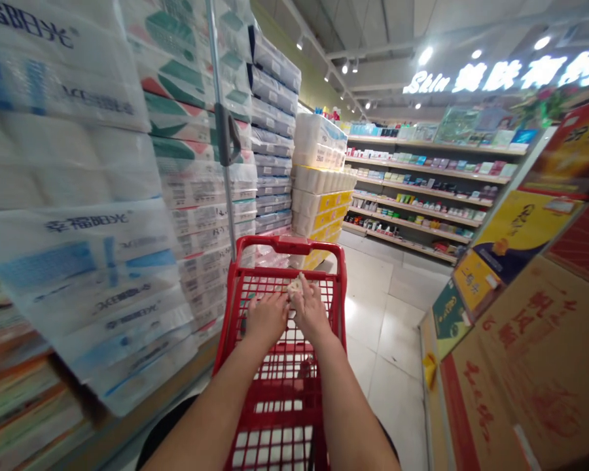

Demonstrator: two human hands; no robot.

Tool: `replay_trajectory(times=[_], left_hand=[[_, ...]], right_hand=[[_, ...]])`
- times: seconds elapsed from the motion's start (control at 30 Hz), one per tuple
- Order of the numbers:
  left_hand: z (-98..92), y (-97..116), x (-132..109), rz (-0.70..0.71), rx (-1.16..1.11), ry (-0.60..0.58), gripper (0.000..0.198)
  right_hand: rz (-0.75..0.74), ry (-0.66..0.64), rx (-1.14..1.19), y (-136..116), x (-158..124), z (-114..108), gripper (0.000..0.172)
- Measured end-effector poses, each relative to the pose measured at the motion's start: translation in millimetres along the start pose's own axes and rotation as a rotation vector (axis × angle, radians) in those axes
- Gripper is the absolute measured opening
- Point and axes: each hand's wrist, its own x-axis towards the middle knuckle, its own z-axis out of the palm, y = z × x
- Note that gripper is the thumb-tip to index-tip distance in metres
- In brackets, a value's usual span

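Note:
My left hand [267, 318] and my right hand [311, 309] reach forward over a red plastic shopping basket-cart [285, 245], above its mesh floor. Between them is a small pale packet [294, 286], held in the fingertips of my right hand. The fingers of my left hand lie close beside it, but I cannot tell whether they touch it. The packet is too small to make out what it is. Both forearms run up from the bottom of the view, and the cart's long metal handle pole [220, 124] rises at its left.
Tall stacks of wrapped toilet paper packs [78, 216] crowd the left side close to the cart. Printed cardboard cartons [520, 366] stand on the right. A tiled aisle [383, 327] runs ahead to shelves of cosmetics [422, 183] under a lit sign.

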Motion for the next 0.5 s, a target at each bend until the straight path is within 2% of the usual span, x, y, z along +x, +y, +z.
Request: replay_trajectory(times=[0.07, 0.13, 0.3, 0.4, 0.5], left_hand=[[-2.2, 10, 0, 0.020, -0.031, 0.060, 0.044], [0.1, 19, 3, 0.092, -0.107, 0.042, 0.057], [22.7, 26, 9, 0.314, -0.339, -0.201, 0.076], [31.6, 20, 10, 0.330, -0.402, -0.124, 0.066], [29.6, 5, 11, 0.185, -0.392, 0.054, 0.052]], right_hand=[[-0.038, -0.034, 0.008, 5, -2, -3, 0.053], [-0.035, -0.040, 0.017, 7, -5, -6, 0.053], [0.080, 0.016, 0.071, 7, -9, -12, 0.058], [0.072, 0.013, 0.023, 4, -10, -13, 0.062], [0.073, -0.001, -0.034, 1, -11, -12, 0.062]])
